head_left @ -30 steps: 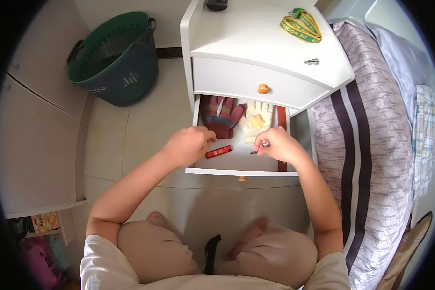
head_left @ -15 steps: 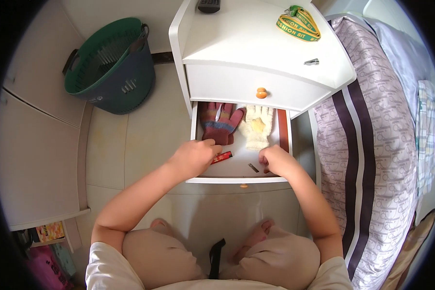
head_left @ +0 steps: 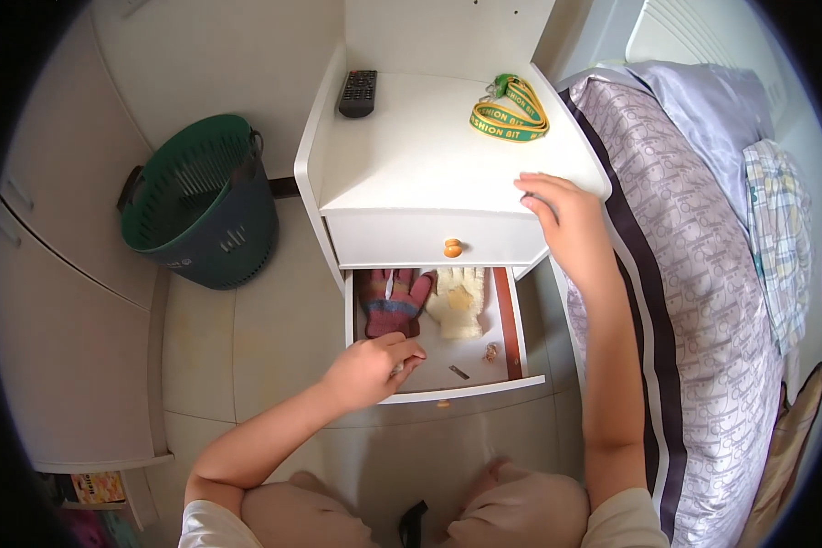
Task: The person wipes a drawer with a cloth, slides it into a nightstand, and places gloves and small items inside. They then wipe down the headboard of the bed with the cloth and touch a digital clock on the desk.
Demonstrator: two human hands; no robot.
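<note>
My left hand (head_left: 373, 370) is closed above the front left part of the open drawer (head_left: 402, 398). A bit of something pale and shiny shows between its curled fingers; the rest is hidden. My right hand (head_left: 566, 215) is at the right front edge of the nightstand top (head_left: 411, 173), thumb and fingers pinched where a small metal nail clipper lay; only a dark speck shows at the fingertips. Inside the drawer lie a striped maroon glove (head_left: 395, 310) with a small white item on it, a cream fluffy glove (head_left: 457, 306), a small flat metal piece (head_left: 458, 373) and a small brownish item (head_left: 491, 353).
On the nightstand top are a black remote control (head_left: 358, 94) and a green and yellow lanyard (head_left: 511, 119). A closed upper drawer with a wooden knob (head_left: 452, 247) is above the open one. A green basket (head_left: 201, 210) stands left, a bed (head_left: 703, 301) right.
My right hand has risen from the drawer to the nightstand top, over the nail clipper's place. The red stick-like item by my left hand is no longer visible. The view has tilted up.
</note>
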